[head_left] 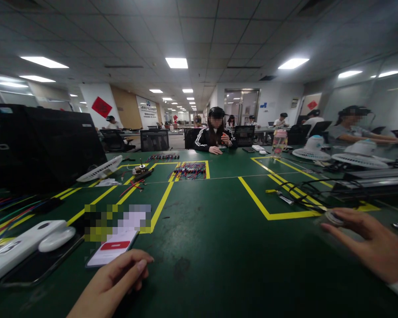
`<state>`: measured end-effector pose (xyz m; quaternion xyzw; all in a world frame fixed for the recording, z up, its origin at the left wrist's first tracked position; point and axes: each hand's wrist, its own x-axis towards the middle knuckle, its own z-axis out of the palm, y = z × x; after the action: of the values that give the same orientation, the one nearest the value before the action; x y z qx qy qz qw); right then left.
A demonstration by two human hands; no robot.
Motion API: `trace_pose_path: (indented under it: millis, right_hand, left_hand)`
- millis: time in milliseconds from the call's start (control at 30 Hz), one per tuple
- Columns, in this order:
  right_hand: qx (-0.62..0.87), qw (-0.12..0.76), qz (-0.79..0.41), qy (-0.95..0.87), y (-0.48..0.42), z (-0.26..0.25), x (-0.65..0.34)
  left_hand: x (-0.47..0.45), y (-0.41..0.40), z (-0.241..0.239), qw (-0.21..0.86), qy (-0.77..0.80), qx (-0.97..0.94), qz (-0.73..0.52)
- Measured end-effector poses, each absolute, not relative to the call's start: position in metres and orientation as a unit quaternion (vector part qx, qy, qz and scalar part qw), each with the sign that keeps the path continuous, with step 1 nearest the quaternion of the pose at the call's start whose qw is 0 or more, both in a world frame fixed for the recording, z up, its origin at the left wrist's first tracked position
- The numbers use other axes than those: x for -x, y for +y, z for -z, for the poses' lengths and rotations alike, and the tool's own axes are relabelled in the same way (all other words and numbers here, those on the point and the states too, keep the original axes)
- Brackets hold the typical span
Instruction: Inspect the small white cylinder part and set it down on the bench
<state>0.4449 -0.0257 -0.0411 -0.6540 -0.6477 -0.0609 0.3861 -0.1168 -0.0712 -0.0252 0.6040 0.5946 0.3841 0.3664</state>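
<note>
Right hand (373, 240) pinching small round object (334, 218), blurred, thumb to fingers, near yellow tape line (292, 215); light edge grip best; left hand (119, 274) loosely curled beside smartphone (119, 252), can't tell if gripping

A wide green table (219, 260) is seen, marked with yellow tape (290, 216). At the lower left, a lit phone (116, 245) and a dark phone (36, 271) are laid on it. Near the middle, a tangle of thin wires (190, 170) is spread out. At the right, black cables (301, 192) are heaped, and above them in the frame, two white fans (313, 150) and a see-through bottle (279, 143) are placed.
</note>
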Motion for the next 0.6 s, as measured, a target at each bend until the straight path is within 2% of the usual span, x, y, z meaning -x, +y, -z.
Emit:
trace_pose_path:
  millis: [100, 267, 400, 600]
  right_hand:
    - [0.511, 0.44, 0.076, -0.735, -0.018, 0.034, -0.37]
    - [0.325, 0.462, -0.057, -0.824, -0.01, 0.029, -0.242]
    - [0.306, 0.423, -0.177, -0.834, -0.01, 0.029, -0.199]
    - [0.379, 0.396, -0.309, -0.778, -0.009, 0.028, -0.195]
  left_hand:
    - [0.119, -0.07, 0.024, 0.379, 0.59, -0.614, -0.364]
    - [0.117, -0.072, 0.024, 0.37, 0.598, -0.59, -0.397]
    - [0.117, -0.075, 0.024, 0.366, 0.596, -0.59, -0.404]
    - [0.089, -0.06, 0.012, 0.329, 0.583, -0.65, -0.362]
